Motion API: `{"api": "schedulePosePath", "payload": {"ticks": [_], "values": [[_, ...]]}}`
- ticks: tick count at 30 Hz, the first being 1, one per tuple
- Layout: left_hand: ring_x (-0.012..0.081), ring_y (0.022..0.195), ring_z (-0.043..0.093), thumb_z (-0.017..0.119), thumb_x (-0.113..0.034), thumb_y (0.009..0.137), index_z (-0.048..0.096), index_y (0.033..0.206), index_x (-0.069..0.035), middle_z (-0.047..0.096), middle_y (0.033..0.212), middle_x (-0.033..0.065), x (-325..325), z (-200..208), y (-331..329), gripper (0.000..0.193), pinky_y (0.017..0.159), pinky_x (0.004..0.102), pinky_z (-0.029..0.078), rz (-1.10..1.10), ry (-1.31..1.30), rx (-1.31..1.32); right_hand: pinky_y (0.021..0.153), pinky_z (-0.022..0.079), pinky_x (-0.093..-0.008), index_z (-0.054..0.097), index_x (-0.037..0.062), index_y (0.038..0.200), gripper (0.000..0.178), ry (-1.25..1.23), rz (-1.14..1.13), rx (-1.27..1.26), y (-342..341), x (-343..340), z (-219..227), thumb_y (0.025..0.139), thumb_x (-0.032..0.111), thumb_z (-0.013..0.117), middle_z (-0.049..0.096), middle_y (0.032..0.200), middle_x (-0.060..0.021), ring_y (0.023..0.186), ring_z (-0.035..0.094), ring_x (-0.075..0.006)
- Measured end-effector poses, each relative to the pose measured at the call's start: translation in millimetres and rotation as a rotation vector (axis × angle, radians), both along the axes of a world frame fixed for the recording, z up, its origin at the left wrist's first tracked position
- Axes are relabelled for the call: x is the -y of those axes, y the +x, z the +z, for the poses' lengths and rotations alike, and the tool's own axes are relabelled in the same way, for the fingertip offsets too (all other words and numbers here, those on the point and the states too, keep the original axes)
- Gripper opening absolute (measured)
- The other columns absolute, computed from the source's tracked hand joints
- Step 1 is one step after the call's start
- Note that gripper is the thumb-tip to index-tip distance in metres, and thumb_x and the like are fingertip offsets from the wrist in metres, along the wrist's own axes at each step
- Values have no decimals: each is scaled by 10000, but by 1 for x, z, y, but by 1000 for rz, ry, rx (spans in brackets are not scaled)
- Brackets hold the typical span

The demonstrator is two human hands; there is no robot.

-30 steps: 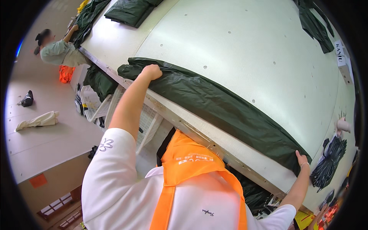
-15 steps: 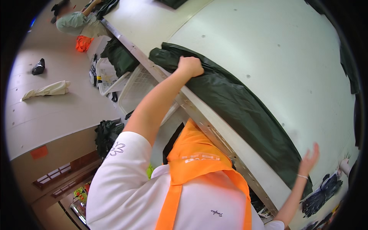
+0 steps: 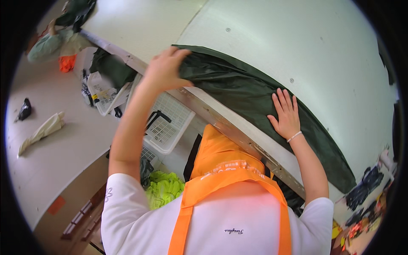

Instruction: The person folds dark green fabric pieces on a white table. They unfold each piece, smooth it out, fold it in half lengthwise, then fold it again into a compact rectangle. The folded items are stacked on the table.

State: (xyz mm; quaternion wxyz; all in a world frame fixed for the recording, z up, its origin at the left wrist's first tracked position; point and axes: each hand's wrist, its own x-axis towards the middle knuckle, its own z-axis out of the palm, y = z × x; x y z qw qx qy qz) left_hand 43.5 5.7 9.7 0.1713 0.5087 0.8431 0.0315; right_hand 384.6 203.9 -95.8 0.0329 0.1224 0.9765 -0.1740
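A worker in a white shirt and orange apron [image 3: 221, 178] leans over a large white work table [image 3: 297, 46], folding a long dark green garment [image 3: 255, 97] that lies along the table's near edge, running from about 11 o'clock down to 4 o'clock in the head view. The left hand [image 3: 163, 70], fingers curled shut on the garment's left end, has lifted that end off the surface and carried it inward; a second ago the same end lay stretched flat, farther out to the left. The right hand [image 3: 285, 114], which a second ago was far out at the garment's right tip, now rests open and flat, fingers spread, on the cloth near its middle, pinning it rather than gripping it. Judging by the shift, the cloth is being doubled over on itself, with the flat palm marking the fold line. Below the table edge at 8 o'clock stands a white plastic basket [image 3: 168, 127], with bright yellow-green fabric [image 3: 163, 189] beneath it; a pale cloth [image 3: 40, 131] lies on the floor at 9 o'clock, and more dark garments [image 3: 365, 182] hang at 4 o'clock
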Motion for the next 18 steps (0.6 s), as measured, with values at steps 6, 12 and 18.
{"api": "schedulePosePath", "payload": {"ticks": [6,12,18], "values": [[104,899,570,695,-163,816,604,1054,32,639,924,31,49,-65,-76,321,829,244,435,572,406,869,1125,135,-451,345,136,1404,690,-15,-13,10,-4,0,3,814,384,602,250,1496,-54,1388,197,-233],[88,617,466,685,-407,812,659,938,15,570,644,17,20,-109,-98,441,559,254,382,812,171,371,1089,211,-488,402,139,1357,634,-102,-9,-166,-6,-7,5,807,381,604,352,1436,-59,1341,291,-240],[339,1128,502,655,-144,809,510,1223,7,550,1214,148,-73,-62,91,463,1010,434,345,-9,596,-41,1130,123,-461,304,129,1422,682,-31,-16,-228,9,-9,-16,858,446,522,235,1506,-42,1404,158,-203]]}}
